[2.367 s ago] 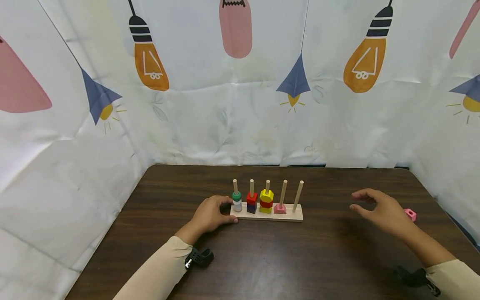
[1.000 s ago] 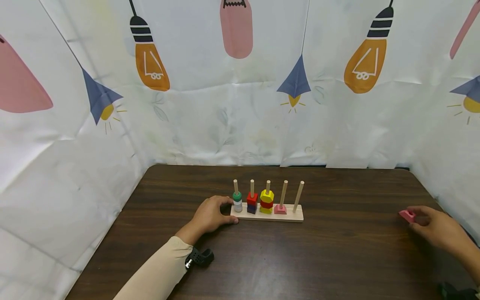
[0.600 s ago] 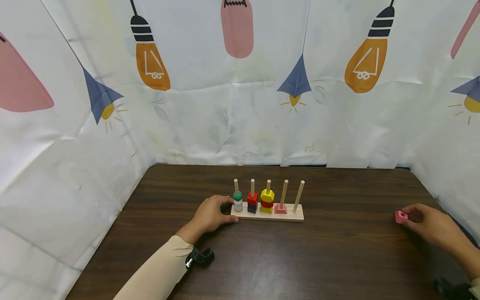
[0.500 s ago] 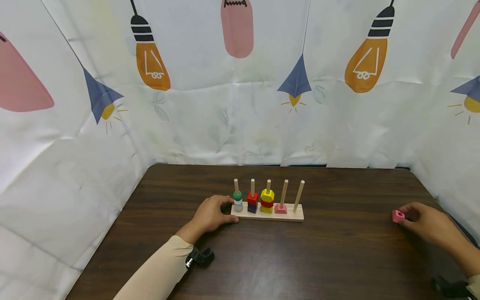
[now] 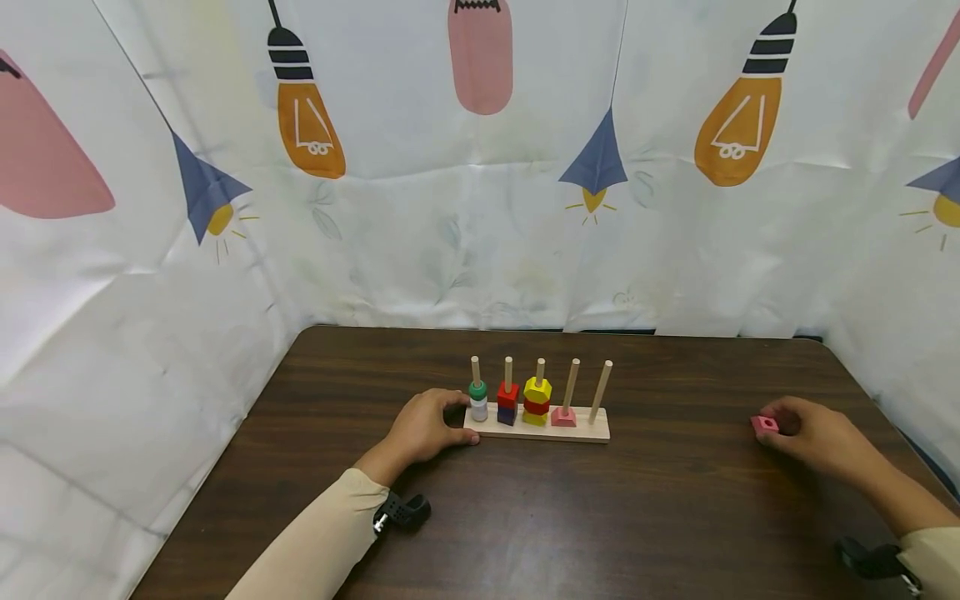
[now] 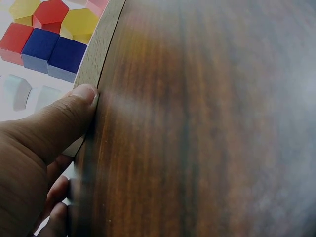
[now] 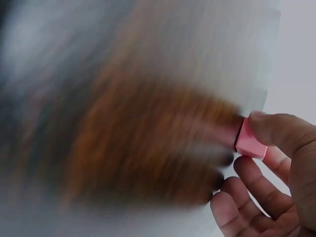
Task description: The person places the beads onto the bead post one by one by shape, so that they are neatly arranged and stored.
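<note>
My left hand [image 5: 422,429] grips the left end of a wooden peg stacker [image 5: 536,434], its thumb along the front edge, as the left wrist view also shows. From left to right, the pegs carry a green piece [image 5: 477,391] over white ones, a red cube [image 5: 507,397] over dark blue, yellow and red hexagonal pieces [image 5: 537,392], and one pink piece [image 5: 564,419]. The rightmost peg [image 5: 601,392] is bare. Off to the right, my right hand [image 5: 821,437] pinches a pink block [image 7: 252,142] with a hole through it, between thumb and fingers.
All this is on a dark wood-grain table [image 5: 637,517]. Behind it hangs a white curtain [image 5: 420,250] printed with lamps and bulbs, which also runs along both sides. Black straps sit at both wrists.
My right hand reached right, took hold of the pink block from the table and has moved left with it, turning it. My left hand stays on the stacker.
</note>
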`<control>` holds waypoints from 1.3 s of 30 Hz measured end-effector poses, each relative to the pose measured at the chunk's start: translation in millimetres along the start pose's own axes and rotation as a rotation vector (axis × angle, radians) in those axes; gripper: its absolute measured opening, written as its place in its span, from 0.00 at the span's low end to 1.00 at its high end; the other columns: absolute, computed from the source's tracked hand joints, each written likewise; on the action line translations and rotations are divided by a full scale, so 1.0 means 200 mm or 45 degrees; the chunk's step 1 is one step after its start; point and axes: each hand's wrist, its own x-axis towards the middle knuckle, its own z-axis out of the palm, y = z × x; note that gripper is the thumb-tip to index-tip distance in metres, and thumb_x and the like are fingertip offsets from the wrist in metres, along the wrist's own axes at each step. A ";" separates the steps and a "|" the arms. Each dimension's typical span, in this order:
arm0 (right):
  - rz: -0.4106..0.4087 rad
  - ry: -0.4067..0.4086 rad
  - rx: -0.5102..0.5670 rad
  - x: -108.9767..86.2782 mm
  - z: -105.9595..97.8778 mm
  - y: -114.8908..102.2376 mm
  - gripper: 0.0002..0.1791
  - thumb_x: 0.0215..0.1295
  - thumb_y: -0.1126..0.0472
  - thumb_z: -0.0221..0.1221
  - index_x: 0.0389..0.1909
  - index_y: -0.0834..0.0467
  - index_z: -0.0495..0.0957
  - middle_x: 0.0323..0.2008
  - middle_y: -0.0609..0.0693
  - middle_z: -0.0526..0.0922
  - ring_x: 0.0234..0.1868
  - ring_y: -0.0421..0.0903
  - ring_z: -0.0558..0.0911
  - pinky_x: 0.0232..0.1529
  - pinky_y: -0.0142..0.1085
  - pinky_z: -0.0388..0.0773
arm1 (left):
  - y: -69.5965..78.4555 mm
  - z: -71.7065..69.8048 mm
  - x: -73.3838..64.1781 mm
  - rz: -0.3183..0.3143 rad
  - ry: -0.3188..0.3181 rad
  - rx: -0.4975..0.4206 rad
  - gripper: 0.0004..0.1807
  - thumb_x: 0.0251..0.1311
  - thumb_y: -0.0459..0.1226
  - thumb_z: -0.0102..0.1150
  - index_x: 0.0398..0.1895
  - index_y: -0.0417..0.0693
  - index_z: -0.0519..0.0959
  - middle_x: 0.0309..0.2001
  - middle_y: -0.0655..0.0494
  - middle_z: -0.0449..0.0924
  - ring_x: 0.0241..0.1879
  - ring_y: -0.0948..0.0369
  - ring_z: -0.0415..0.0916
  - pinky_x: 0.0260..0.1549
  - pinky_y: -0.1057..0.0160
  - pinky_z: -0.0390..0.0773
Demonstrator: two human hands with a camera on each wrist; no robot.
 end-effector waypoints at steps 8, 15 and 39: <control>-0.076 0.016 0.042 0.04 0.05 -0.07 0.26 0.62 0.60 0.70 0.56 0.69 0.76 0.43 0.61 0.86 0.43 0.59 0.85 0.38 0.53 0.80 | 0.00 0.00 0.00 0.007 -0.006 0.006 0.30 0.47 0.53 0.82 0.54 0.55 0.86 0.59 0.51 0.82 0.60 0.48 0.77 0.58 0.45 0.76; -0.148 0.015 0.089 0.09 0.08 -0.15 0.19 0.62 0.60 0.71 0.52 0.62 0.81 0.40 0.51 0.85 0.40 0.50 0.84 0.35 0.45 0.79 | 0.00 -0.01 0.00 -0.013 -0.011 0.001 0.31 0.47 0.53 0.82 0.55 0.55 0.86 0.60 0.51 0.81 0.61 0.49 0.77 0.59 0.45 0.75; -0.369 0.012 0.172 0.19 -0.02 -0.65 0.20 0.66 0.67 0.67 0.58 0.53 0.80 0.43 0.48 0.83 0.40 0.46 0.84 0.28 0.36 0.77 | 0.00 0.00 0.00 -0.011 -0.005 0.001 0.30 0.47 0.53 0.82 0.54 0.57 0.86 0.60 0.51 0.81 0.61 0.48 0.76 0.59 0.45 0.75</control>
